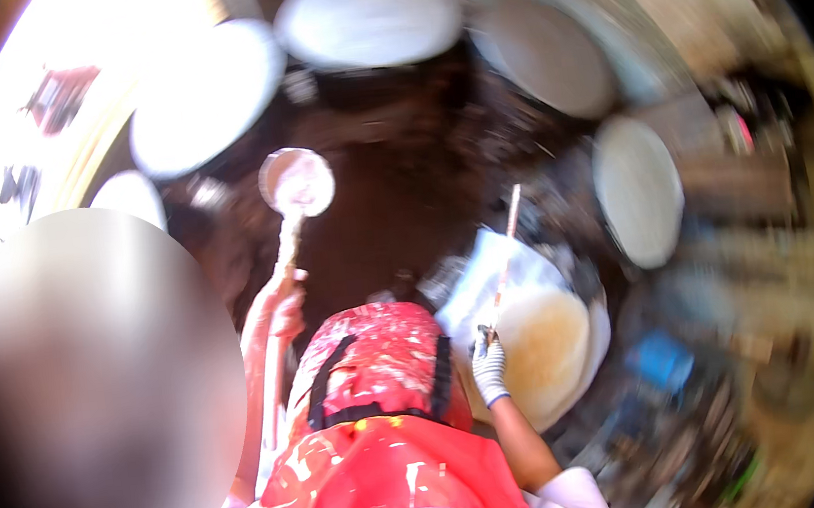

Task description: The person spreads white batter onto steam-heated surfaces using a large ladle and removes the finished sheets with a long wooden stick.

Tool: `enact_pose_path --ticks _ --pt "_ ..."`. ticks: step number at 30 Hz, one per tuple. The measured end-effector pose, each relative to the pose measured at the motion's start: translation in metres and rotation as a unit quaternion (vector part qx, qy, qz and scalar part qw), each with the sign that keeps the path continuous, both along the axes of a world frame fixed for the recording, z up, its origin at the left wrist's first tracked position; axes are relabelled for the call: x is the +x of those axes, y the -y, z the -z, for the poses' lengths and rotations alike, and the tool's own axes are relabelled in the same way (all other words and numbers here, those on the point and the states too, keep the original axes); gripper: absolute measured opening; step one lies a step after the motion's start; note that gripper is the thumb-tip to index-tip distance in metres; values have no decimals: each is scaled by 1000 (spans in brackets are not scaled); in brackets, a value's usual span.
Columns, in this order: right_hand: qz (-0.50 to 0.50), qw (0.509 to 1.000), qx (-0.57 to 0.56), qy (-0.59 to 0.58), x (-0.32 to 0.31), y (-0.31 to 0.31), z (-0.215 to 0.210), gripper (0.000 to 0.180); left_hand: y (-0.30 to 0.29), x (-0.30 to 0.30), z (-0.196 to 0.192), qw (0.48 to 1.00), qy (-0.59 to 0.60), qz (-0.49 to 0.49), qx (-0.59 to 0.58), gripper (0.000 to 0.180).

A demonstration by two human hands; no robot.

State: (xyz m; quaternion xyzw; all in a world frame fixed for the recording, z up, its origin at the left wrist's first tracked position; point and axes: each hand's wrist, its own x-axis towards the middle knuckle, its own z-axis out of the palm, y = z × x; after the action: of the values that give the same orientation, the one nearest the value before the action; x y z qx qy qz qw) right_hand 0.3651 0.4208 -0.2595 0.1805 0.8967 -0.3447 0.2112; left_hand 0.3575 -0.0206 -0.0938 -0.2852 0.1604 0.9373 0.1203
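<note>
My left hand, bare, is closed round the handle of a long ladle. Its round bowl, reaching forward over dark ground, looks pale inside. My right hand wears a striped glove and grips a thin stick that points forward. Beside and beneath this hand lies a pile of large round flatbreads, browned in the middle, with a whitish sheet at its far edge. Motion blur hides fine detail.
Large round white-topped pans curve around the dark ground, among them a far one, a far-left one and a right one. A greyer one stands far right. A blue container lies right. A blurred oval hides the left side.
</note>
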Motion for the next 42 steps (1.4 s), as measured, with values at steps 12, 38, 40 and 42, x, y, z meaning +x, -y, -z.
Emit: enact_pose_path --ticks 12,38,40,42 --pt "-822 564 27 65 -21 353 -172 45 8 310 179 806 432 -224 -337 28" --pt "-760 608 -224 54 -48 307 -242 35 -28 259 -2 793 160 -583 -75 39" --pt "-740 605 -283 75 -40 308 -234 36 -26 273 62 793 249 -554 -58 36" --pt "-731 611 -273 132 -39 314 -236 36 -18 272 89 793 281 -540 22 36"
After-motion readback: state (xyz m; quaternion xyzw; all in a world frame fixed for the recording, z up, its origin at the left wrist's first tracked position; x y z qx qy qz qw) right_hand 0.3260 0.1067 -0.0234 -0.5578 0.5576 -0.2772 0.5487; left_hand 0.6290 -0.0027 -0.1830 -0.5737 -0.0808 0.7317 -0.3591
